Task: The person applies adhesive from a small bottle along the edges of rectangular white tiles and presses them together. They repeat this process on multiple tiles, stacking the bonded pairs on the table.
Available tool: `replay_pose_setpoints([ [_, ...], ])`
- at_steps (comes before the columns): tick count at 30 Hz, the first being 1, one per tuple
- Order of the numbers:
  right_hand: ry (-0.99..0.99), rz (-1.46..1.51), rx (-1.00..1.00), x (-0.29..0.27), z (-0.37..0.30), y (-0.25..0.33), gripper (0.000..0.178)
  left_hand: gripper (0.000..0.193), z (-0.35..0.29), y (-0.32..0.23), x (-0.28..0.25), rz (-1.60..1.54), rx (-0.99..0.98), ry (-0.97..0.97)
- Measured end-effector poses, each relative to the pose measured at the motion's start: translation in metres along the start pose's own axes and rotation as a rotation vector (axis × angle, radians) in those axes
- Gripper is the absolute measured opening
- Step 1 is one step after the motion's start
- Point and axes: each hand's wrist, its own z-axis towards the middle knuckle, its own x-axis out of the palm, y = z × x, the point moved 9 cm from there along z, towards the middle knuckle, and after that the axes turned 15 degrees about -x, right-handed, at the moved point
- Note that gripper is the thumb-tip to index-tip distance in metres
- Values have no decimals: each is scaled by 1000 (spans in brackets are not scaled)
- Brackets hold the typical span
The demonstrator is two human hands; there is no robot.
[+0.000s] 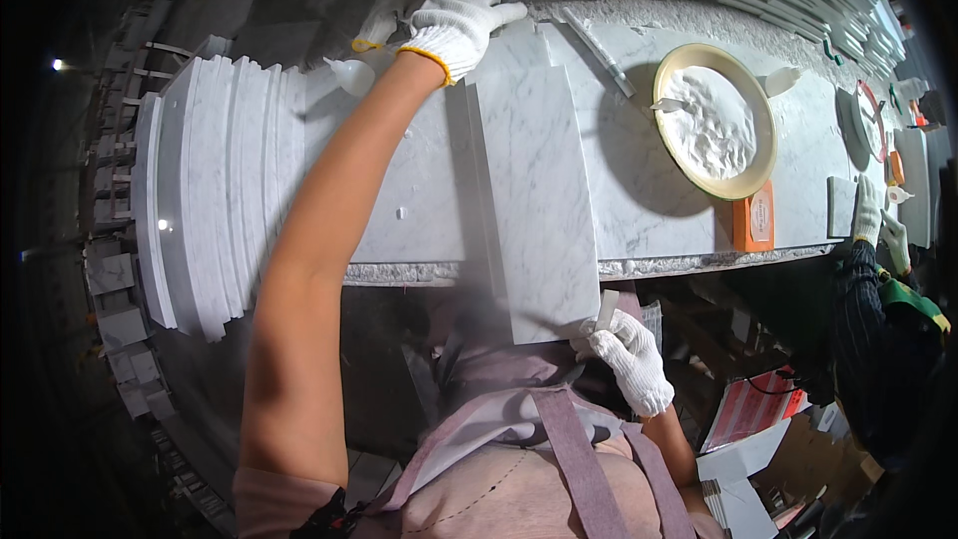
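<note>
A long white, grey-veined marble tile (539, 200) lies lengthwise before me on more pale slabs, its near end jutting past the table edge. My left hand (459, 25), in a white knit glove with a yellow cuff, reaches to its far end. The fingers there are spread, with nothing visible in them. Down at the tile's near right corner, my gloved right hand (631, 359) is closed in a pinch on a small flat grey strip (607, 309). The strip stands up beside the tile's end; whether it touches the stone, I cannot tell.
Right of the tile stand a bowl of white paste (714, 120) and an orange box (753, 218). A clear tube (599, 52) lies beyond. Stacked tiles (215, 190) fill the table's left end; more line the back. Another person's gloved hands (870, 215) are at the far right.
</note>
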Motion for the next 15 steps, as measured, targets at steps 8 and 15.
replay_pose_setpoints([
  [8, 36, -74, 6, -4, 4, -1, 17, 11, -12, 16, -60, -210, 20, -349],
  [15, 55, -67, 17, -7, 6, -2, 18, 23, -94, 44, -60, -1312, -385, 39],
])
